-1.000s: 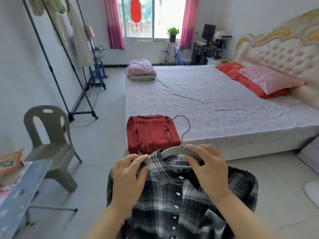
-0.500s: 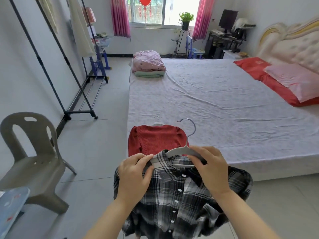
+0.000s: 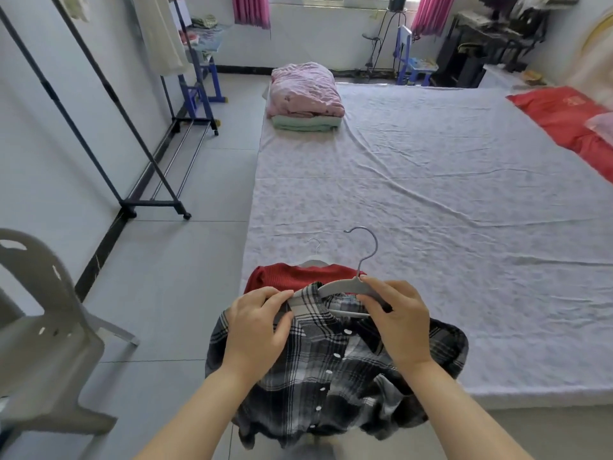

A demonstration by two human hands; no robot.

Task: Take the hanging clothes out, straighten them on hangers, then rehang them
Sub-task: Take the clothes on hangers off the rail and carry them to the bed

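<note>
1 red sweater (image 3: 285, 277) lies hangered on the bed (image 3: 431, 194), while my left hand (image 3: 255, 323) pinches the plaid shirt (image 3: 331, 376) collar and my right hand (image 3: 398, 317) pinches its grey hanger (image 3: 341, 287) at the bed's near edge, with straightening and rehanging outstanding.

Plaid shirt (image 3: 331, 370) & hanger (image 3: 345, 287) now fwd over red sweater (image 3: 282, 277), hiding most of it; view tipped down.

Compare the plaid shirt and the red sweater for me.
The plaid shirt is black-and-white checked with white buttons; the red sweater is plain red knit. The plaid shirt is held up, left hand pinching its collar, right hand gripping its grey hanger; the red sweater lies on the bed. Both are on hangers.
</note>
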